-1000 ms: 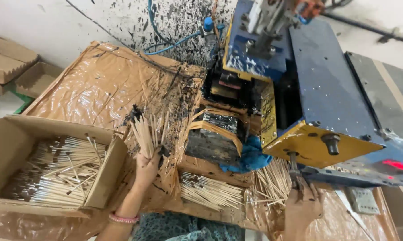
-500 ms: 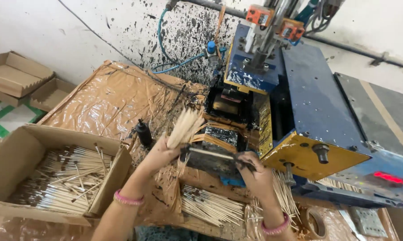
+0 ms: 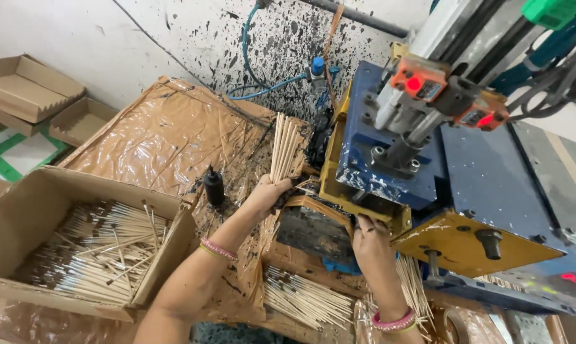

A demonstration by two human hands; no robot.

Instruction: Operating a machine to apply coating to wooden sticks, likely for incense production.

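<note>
counter covered in crinkled brown plastic sheeting, spattered black | cardboard box of pale sticks set at its left edge | small black bottle stood upright near the middle | loose sticks laid along the front | blue-and-yellow machine seated at the right

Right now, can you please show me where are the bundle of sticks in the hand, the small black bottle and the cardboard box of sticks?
bundle of sticks (image 3: 284,148), head view, middle of the shafts.
small black bottle (image 3: 214,186), head view, its body.
cardboard box (image 3: 164,250), head view, right wall.
</note>
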